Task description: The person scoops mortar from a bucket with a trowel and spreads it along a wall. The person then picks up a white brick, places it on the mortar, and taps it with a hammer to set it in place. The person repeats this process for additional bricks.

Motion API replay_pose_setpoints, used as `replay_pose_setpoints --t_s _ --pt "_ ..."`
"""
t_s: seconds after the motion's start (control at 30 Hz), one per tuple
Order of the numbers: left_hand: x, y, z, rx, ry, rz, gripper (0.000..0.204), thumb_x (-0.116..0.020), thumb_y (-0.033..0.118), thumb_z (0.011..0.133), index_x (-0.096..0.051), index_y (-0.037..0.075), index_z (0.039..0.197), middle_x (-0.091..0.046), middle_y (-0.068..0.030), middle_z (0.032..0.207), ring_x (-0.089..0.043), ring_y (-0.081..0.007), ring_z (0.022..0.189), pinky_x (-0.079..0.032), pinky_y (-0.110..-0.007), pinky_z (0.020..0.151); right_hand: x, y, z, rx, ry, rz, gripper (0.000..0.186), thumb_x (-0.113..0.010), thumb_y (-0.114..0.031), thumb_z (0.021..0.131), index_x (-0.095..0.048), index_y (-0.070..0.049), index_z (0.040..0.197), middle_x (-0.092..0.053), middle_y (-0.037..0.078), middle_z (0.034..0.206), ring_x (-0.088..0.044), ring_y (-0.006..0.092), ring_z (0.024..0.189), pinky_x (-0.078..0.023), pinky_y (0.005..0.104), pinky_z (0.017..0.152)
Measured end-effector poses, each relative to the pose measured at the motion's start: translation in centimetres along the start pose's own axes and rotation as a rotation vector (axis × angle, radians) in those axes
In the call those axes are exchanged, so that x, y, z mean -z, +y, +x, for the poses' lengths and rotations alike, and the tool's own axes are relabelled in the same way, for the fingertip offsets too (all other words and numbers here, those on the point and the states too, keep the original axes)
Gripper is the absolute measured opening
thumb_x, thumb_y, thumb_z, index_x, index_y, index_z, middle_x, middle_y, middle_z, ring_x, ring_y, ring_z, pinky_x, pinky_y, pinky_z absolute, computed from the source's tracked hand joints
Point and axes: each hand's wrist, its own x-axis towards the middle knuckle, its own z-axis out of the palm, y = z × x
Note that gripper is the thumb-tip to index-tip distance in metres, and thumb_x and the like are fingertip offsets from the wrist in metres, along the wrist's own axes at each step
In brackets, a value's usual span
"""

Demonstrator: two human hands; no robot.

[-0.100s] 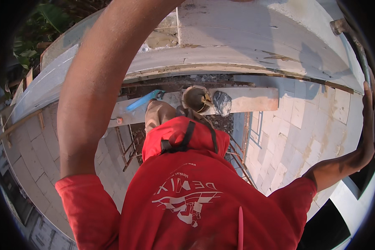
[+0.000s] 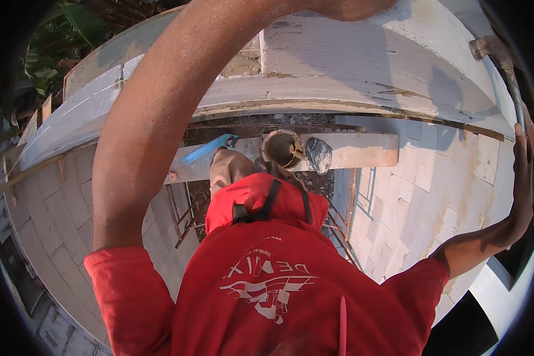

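My left arm arches up to the pale block wall (image 2: 314, 53), where my left hand (image 2: 353, 7) rests at the top edge of the view; its fingers are mostly hidden. At the far right my right hand (image 2: 523, 163) grips a hammer (image 2: 506, 65) by its handle, with the metal head raised beside the wall's right end. Below me a plank (image 2: 365, 148) bears a bucket (image 2: 279, 148) with a tool in grey mix, a crumpled plastic bag (image 2: 319, 155) and a blue handsaw (image 2: 210, 148).
Metal scaffold bars (image 2: 184, 216) flank my legs above a rubble floor. Pale block walls (image 2: 62, 228) stand on both sides, with dark openings at lower right. A wooden batten (image 2: 29, 172) lies along the left wall, and green leaves (image 2: 59, 35) show at the upper left.
My left arm and hand have shifted to the right along the top of the view. The hammer head sits a little lower, and the surroundings have moved slightly down in the picture.
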Motion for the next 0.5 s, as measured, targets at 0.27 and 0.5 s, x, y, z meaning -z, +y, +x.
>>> replay_pose_setpoints --t_s 0.27,0.5 --pt "-1.6 -1.2 1.5 0.006 0.179 -0.065 0.036 -0.051 0.011 0.097 -0.055 -0.005 0.129 -0.068 -0.0289 0.115 -0.065 -0.0384 0.119 -0.038 -0.069 0.113 0.6 -2.5 -0.3 -0.204 -0.078 0.259 0.044 -0.055 -0.03 0.109 -0.058 -0.007 0.145 -0.066 0.017 0.136 -0.06 0.0239 0.127 -0.041 0.0371 0.111" --pt "-4.6 2.1 -10.3 -0.127 0.948 -0.376 0.034 -0.077 0.031 0.086 -0.075 0.012 0.115 -0.075 -0.0093 0.107 -0.069 -0.0333 0.113 -0.034 -0.06 0.118 -0.2 -3.0 -0.5 -0.078 -0.083 0.456 0.046 -0.052 -0.03 0.109 -0.056 -0.006 0.148 -0.066 0.016 0.138 -0.061 0.0222 0.126 -0.044 0.037 0.109"
